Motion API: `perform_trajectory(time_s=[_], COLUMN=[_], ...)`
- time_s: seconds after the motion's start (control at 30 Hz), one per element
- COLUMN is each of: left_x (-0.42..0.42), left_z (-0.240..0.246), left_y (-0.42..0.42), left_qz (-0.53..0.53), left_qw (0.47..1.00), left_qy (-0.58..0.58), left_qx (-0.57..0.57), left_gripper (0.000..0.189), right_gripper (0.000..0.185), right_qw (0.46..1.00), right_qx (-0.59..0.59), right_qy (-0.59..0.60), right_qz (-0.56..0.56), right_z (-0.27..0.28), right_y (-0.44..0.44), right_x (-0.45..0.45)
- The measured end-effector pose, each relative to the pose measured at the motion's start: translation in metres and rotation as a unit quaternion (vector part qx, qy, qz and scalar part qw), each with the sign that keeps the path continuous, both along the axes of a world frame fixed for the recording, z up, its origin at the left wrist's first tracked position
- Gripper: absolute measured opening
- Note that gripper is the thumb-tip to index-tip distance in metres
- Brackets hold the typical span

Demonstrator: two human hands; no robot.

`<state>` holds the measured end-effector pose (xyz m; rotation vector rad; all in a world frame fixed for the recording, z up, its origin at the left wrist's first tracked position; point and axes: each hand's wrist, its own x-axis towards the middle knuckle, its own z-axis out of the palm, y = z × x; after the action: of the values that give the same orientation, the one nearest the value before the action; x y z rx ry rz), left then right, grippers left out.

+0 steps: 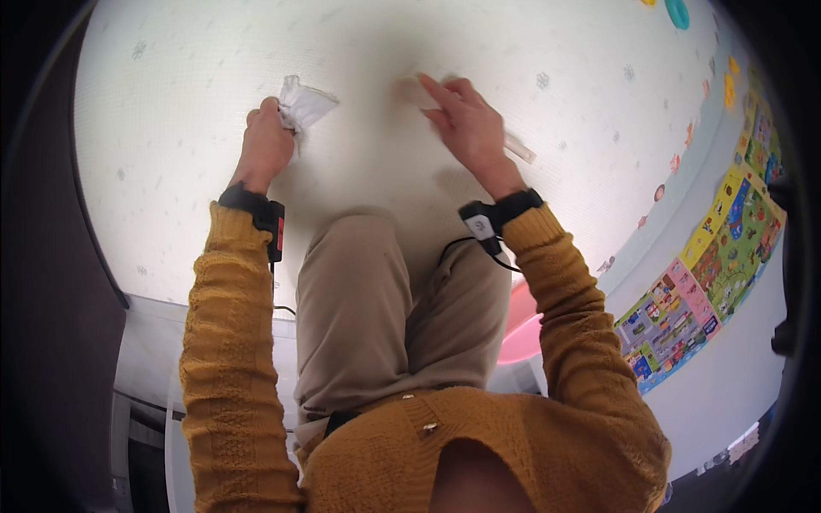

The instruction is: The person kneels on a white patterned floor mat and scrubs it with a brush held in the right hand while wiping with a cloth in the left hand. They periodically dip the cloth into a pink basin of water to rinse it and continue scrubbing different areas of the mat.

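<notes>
My left hand (pixel 266 144) is closed around a crumpled white cloth or tissue (pixel 309 106), its loose end sticking out to the right. In my right hand (pixel 471 128) is a pale tool with a slim handle (pixel 521 150). The tool's head is a motion-blurred patch beyond my fingertips, possibly a brush. Beneath both hands spreads a whitish mat (pixel 192 70) patterned with grey snowflakes. My hands are apart, ahead of my knees.
A pink plastic tub (pixel 521 330) stands by my right thigh. Colourful illustrated posters (pixel 699 282) line the right side. A teal ring (pixel 677 13) lies at the top right. Dark panelling (pixel 38 224) borders the left. A black cable (pixel 452 243) runs from my right wrist device (pixel 481 224).
</notes>
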<state>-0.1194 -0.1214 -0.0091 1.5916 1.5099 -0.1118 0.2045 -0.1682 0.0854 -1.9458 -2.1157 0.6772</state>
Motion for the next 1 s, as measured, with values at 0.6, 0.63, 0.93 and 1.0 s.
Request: perform_trajectory(time_s=[0.6,0.63,0.93,1.0], left_x=[0.003,0.004,0.005,0.002], left_z=[0.002,0.004,0.008,-0.002], left_y=[-0.002,-0.001,-0.002,-0.006], left_qz=[0.005,0.009,0.004,0.006], left_qw=[1.0,1.0,0.999,1.0], left_qy=[0.006,0.006,-0.004,-0.008], left_qx=[0.019,0.019,0.034,0.026], left_gripper=[0.035,0.035,0.037,0.037], right_gripper=[0.05,0.048,0.055,0.055], right_qw=[0.999,0.999,0.998,0.998], right_qx=[-0.038,-0.021,-0.048,-0.038], right_qy=[-0.001,0.03,0.003,-0.036], right_qz=[-0.02,0.001,-0.037,-0.022], right_z=[0.002,0.0,-0.001,-0.006], right_y=[-0.008,-0.006,-0.03,-0.03], right_x=[0.002,-0.002,0.035,0.032])
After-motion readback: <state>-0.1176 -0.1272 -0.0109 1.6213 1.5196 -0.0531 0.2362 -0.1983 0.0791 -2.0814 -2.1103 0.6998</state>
